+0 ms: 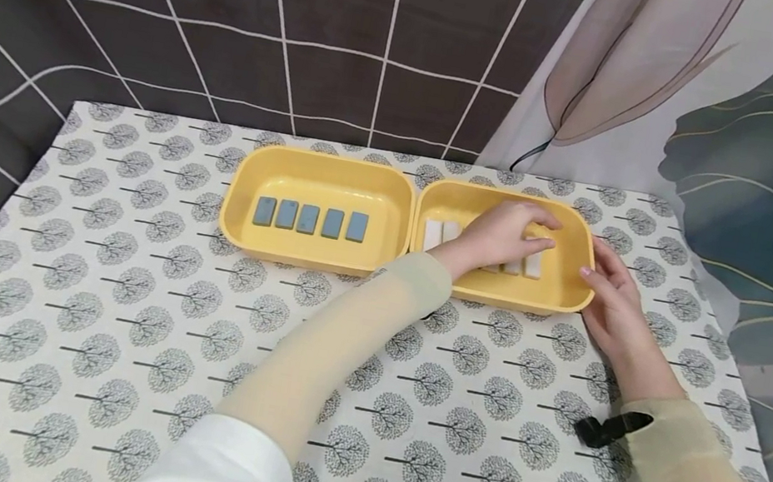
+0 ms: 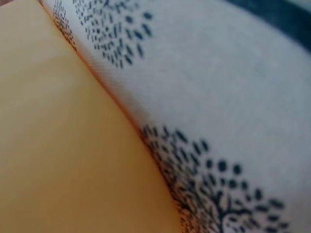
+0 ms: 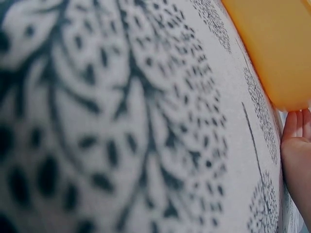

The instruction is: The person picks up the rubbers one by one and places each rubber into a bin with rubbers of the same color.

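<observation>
Two yellow trays stand side by side on a tree-patterned cloth. The left tray (image 1: 322,168) holds a row of several blue tiles (image 1: 309,219). My left hand (image 1: 509,235) reaches into the right tray (image 1: 570,253), its fingers curved over a row of white tiles (image 1: 433,234); it hides whether it pinches one. My right hand (image 1: 612,302) lies on the cloth with straight fingers touching the right tray's outer right corner. The right wrist view shows those fingertips (image 3: 296,141) beside the tray corner (image 3: 272,53). The left wrist view is a blur of tray wall (image 2: 63,145).
The tablecloth (image 1: 116,316) covers the table down to its near edge. A dark grid-patterned backdrop hangs behind, with a leaf-print curtain at the right. A black strap (image 1: 607,428) sits on my right wrist.
</observation>
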A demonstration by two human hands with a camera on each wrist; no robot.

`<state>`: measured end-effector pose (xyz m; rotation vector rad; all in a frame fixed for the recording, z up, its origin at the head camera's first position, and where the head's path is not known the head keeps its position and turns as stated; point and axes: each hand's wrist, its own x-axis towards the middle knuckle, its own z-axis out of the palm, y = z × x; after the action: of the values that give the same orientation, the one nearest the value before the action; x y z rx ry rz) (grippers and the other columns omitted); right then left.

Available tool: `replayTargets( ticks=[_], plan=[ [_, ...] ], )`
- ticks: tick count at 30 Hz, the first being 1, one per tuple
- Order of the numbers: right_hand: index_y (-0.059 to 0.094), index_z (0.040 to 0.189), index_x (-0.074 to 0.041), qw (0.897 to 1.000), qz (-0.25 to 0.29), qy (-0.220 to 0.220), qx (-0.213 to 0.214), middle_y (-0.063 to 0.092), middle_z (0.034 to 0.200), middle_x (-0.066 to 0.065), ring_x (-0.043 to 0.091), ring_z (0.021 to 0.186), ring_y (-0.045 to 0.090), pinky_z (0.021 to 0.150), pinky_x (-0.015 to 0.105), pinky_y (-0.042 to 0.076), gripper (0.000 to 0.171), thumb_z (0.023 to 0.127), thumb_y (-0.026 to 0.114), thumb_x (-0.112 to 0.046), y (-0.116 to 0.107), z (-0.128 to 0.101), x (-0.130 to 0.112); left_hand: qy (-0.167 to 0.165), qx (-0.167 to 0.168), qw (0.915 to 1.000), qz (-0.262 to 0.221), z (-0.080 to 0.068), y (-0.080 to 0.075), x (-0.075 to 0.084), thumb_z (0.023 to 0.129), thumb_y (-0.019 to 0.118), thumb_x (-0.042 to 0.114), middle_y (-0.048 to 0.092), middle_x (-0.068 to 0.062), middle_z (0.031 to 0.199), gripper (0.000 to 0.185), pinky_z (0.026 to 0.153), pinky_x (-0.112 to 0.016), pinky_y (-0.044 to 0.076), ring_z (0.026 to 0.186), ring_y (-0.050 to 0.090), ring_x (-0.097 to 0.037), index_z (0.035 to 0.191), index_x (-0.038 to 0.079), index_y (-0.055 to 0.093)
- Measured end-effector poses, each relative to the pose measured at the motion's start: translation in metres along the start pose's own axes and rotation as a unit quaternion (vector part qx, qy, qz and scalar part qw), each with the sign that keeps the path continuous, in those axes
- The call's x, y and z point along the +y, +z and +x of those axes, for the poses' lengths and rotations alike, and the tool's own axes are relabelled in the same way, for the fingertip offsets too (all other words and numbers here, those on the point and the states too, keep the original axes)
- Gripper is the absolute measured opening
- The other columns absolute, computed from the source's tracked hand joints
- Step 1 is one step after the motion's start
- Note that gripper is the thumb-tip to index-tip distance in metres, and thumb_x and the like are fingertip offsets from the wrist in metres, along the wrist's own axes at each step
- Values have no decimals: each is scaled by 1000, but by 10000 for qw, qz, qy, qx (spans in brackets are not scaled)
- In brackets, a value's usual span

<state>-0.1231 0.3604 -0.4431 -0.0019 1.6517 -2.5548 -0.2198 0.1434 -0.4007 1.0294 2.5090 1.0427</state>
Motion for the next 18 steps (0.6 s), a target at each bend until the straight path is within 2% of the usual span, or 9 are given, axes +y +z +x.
replayTargets(
  ticks=[6, 9, 18],
  plan=[
    [54, 151, -15, 9998, 168, 11, -73, 57, 149, -3, 9, 129, 63, 109, 21, 56, 52, 106, 48, 10, -1, -1, 0, -33, -38, 9999, -147, -4, -1, 7, 107, 65, 31, 62, 5, 154, 42, 124, -12, 35, 146, 54, -8, 146, 18, 63],
    [52, 153, -15, 9999, 61, 15, -85, 55, 150, -4, 8, 130, 62, 109, 20, 55, 52, 107, 48, 9, -1, 0, 0, -75, -24, 9996, -259, -9, -3, 13, 107, 65, 31, 61, 5, 155, 42, 125, -12, 33, 147, 53, -8, 147, 18, 62],
    [48, 155, -14, 10000, -21, 42, -61, 53, 150, -4, 7, 131, 61, 109, 19, 55, 52, 107, 47, 8, 0, 1, -1, 227, -121, 9992, -299, -33, -13, 24, 106, 67, 30, 61, 4, 155, 44, 126, -12, 31, 146, 52, -9, 147, 16, 62]
  ],
)
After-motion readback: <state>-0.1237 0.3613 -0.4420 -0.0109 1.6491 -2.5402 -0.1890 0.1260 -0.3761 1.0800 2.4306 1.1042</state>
